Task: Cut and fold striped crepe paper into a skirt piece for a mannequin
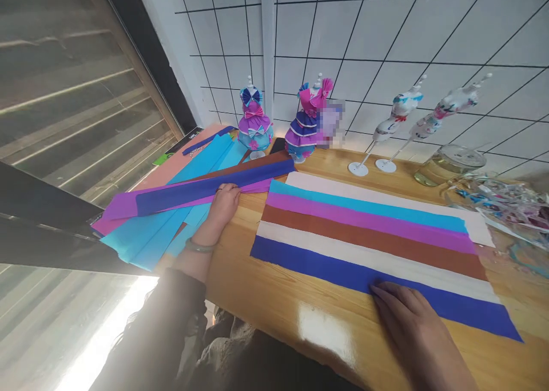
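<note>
Crepe paper strips in pink, turquoise, purple, brown and white lie overlapped in rows on the wooden table, with a dark blue strip (pixel 309 268) nearest me. My right hand (pixel 412 316) is closed at the front edge of this blue strip, thumb and fingers pinched together on it. My left hand (pixel 225 202) rests at a second pile, its fingers curled together on the lower edge of another blue strip (pixel 184 194) and the purple strip (pixel 118 206) under it. The fingertips are partly hidden there. Wide turquoise paper (pixel 141 239) lies beneath that pile.
Two small mannequins in ruffled paper dresses (pixel 255 125) (pixel 302 131) stand at the back by the tiled wall. Right of them lean two slim mannequins on white bases (pixel 358 168) (pixel 386 165). A glass jar (pixel 448 165) and a tangle of scraps (pixel 510 205) lie at the far right.
</note>
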The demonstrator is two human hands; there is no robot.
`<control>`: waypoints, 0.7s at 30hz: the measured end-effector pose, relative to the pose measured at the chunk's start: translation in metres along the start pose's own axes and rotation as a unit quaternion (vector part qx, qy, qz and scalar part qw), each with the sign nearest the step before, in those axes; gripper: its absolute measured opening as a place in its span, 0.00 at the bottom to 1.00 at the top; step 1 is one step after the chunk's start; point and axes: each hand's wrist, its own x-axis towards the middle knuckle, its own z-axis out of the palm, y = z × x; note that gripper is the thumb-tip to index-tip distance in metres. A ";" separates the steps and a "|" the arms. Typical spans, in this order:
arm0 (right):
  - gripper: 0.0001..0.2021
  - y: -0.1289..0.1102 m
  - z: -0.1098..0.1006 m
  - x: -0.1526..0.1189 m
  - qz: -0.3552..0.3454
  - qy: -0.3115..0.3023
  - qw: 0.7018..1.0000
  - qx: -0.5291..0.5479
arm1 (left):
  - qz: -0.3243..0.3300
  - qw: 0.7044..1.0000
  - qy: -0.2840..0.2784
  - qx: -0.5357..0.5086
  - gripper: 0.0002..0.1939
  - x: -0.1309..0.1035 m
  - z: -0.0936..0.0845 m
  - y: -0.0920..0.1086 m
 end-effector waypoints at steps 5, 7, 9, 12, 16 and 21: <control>0.17 0.000 0.006 -0.003 0.007 0.024 1.000 -0.004 | -0.020 0.998 0.042 -0.039 0.15 0.003 -0.002 -0.005; 0.17 0.000 0.007 -0.003 0.009 0.021 1.000 -0.006 | -0.030 0.996 0.057 -0.057 0.14 0.004 -0.004 -0.006; 0.17 0.000 0.007 -0.004 0.009 0.018 1.000 -0.006 | -0.044 0.994 0.072 -0.075 0.14 0.004 -0.005 -0.007; 0.17 0.000 0.008 -0.004 0.011 0.021 1.000 -0.003 | -0.071 0.988 0.095 -0.097 0.14 0.003 -0.007 -0.008; 0.17 0.005 0.014 -0.009 0.027 0.009 1.000 0.004 | -0.098 0.980 0.130 -0.119 0.15 0.001 -0.011 -0.009; 0.16 0.010 0.020 -0.013 0.035 0.002 0.999 0.003 | -0.109 0.966 0.186 -0.139 0.16 0.001 -0.019 -0.010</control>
